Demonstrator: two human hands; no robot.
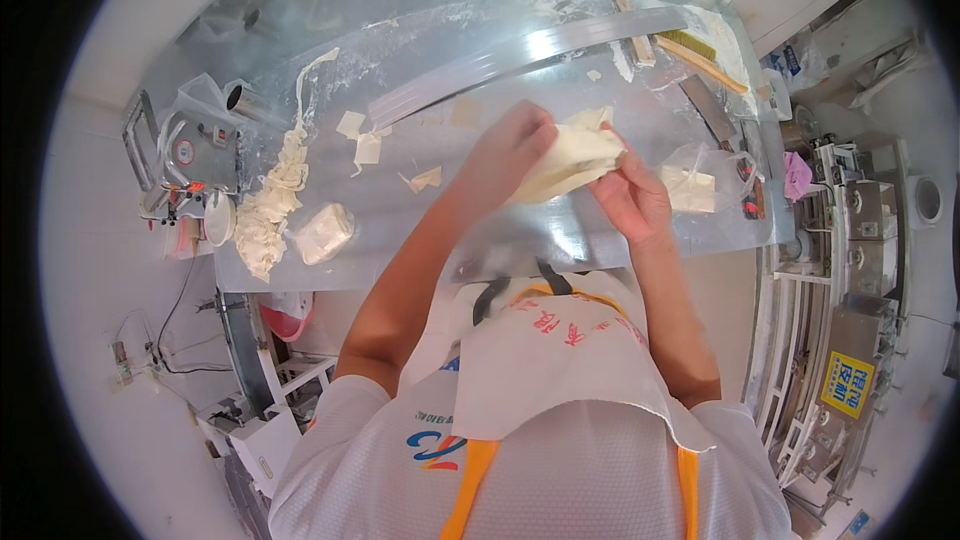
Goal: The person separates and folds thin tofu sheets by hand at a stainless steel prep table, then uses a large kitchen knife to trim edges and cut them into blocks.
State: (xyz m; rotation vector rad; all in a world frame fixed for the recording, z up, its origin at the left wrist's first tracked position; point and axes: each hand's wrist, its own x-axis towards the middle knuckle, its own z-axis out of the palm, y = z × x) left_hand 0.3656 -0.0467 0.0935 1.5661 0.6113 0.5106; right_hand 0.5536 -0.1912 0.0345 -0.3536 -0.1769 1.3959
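Above the metal worktop (420,240), a floppy bundle of thin, pale yellow dough sheets (572,158) is held between both hands. My left hand (512,148) is closed on its left side, fingers curled and partly hidden. My right hand (632,198) pinches the right edge, with the thumb on top. Just right of that hand lies a squared stack of dough wrappers (690,190) on a clear plastic bag. Small dough pieces (368,147) are scattered beyond my left forearm.
Dough scraps (268,210) are heaped at the left, beside a bagged dough block (326,233) and a scale (200,155). A long metal strip (500,65) crosses the back. A wooden-handled brush (705,62) and a long blade (708,110) lie at the right.
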